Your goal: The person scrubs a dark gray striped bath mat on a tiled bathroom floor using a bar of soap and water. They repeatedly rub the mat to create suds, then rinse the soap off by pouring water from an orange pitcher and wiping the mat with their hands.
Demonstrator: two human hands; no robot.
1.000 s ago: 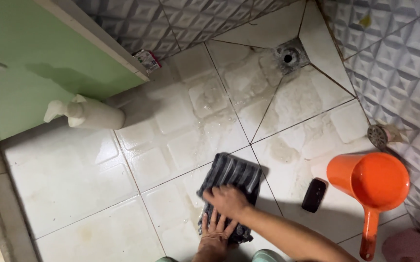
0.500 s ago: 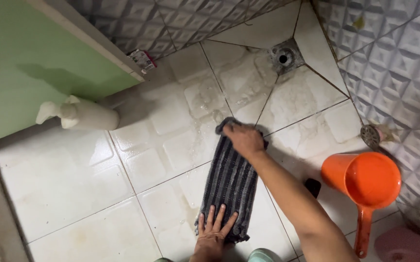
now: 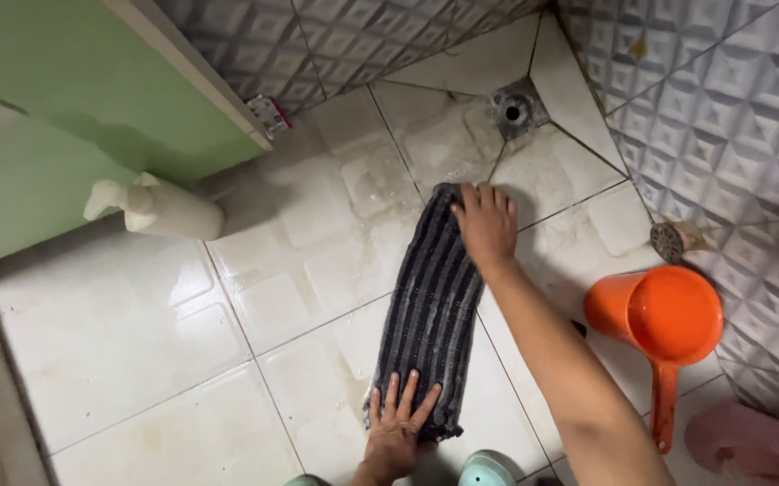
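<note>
**Two flat palms on a ribbed cloth**

The long, dark grey striped microfibre cloth [image 3: 430,306] lay stretched across wet, glossy white floor tiles [image 3: 137,342]. The left hand [image 3: 398,427] pressed its near end, fingers spread; the right hand [image 3: 486,225] lay open, flattening the far end.

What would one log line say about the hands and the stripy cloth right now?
left hand: flat on near end of striped cloth | right hand: flat on far end | cloth: stretched long on wet floor tiles
</note>
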